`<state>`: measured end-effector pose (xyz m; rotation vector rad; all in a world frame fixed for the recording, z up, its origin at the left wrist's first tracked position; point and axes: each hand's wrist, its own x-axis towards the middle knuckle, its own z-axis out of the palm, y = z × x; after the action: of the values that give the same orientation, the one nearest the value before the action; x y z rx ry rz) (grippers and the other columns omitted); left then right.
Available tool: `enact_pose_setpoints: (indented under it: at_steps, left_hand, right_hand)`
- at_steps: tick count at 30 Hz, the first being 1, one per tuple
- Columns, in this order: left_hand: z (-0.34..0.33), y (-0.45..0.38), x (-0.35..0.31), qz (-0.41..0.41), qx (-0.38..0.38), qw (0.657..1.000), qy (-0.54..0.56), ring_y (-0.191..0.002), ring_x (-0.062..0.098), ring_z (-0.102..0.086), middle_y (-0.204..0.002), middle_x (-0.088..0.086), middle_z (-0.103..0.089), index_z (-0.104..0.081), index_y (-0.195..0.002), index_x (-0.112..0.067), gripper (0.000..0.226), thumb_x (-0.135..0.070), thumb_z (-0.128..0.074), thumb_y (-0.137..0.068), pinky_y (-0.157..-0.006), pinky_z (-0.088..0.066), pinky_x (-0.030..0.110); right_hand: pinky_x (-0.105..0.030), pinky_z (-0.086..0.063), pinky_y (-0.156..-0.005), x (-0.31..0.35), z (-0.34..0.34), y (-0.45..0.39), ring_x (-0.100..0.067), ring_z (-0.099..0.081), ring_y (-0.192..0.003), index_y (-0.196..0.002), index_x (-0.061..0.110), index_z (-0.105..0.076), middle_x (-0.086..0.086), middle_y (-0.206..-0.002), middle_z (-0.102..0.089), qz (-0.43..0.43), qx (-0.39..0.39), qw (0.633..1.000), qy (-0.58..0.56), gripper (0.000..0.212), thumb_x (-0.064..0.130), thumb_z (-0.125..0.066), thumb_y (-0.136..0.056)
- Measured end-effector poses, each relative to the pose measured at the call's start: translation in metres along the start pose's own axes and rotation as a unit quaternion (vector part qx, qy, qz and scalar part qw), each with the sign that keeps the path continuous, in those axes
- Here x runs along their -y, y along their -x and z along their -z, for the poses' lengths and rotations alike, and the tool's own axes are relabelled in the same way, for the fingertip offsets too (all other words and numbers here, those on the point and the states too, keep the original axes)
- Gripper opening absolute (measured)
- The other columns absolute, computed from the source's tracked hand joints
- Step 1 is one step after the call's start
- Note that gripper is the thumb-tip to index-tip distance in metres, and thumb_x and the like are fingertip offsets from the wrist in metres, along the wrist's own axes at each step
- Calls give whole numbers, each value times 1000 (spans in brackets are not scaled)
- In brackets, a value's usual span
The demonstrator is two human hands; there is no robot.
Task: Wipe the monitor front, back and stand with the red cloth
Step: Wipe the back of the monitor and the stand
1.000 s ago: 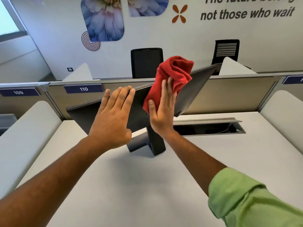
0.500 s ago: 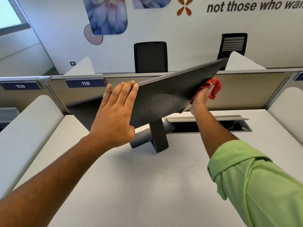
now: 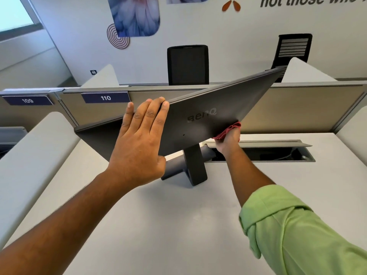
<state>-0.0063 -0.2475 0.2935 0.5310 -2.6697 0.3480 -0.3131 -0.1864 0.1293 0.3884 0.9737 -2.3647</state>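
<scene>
**Monitor back toward camera, left hand braces, right hand holds cloth at lower edge**

Monitor stands on the pale surface with its dark grey back facing the camera, logo visible, panel rotated so the right corner sits high and the left corner low. Stand is under the panel's middle, its foot on the surface.

Left hand lies flat and open on the monitor back, fingers together, fingertips reaching the top edge; it grips nothing, just presses.

Right hand is closed around the red cloth, bunched up, at the panel's lower edge right of the logo. Cloth touches that edge; most of it is hidden behind the panel, so which face it contacts cannot be told. Green rolled sleeve on the right arm.

Behind the right hand, an open cable tray is set into the surface. Partition at the rear carries labels 110 and 109. Two black chairs show beyond it against the wall.
</scene>
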Motion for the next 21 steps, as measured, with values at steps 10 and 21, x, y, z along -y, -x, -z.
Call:
enact_pose_setpoints:
  at_steps: [10, 21]
  left_hand:
    - [3, 0, -2, 0, 7, 1000, -9, -156, 25, 3, -169, 5, -7, -7, -161, -14, 119, -31, -75, -65, -125, 10, 48]
    - [6, 0, -4, 1, 11, 1000, 0, -156, 26, 1, -169, 6, -8, -6, -162, -16, 119, -32, -73, -66, -125, 6, 50]
  right_hand:
    - [-39, -41, -107, -79, -29, 88, -16, -55, -117, -161, 43, -30, 6, -144, -51, 72, -31, 994, 70, 56, 46, -41, -106]
    - [-40, -52, -106, -147, -17, 157, -32, -63, -128, -165, 28, -24, -11, -142, -63, 181, -8, 920, 347, 56, 19, -42, -113]
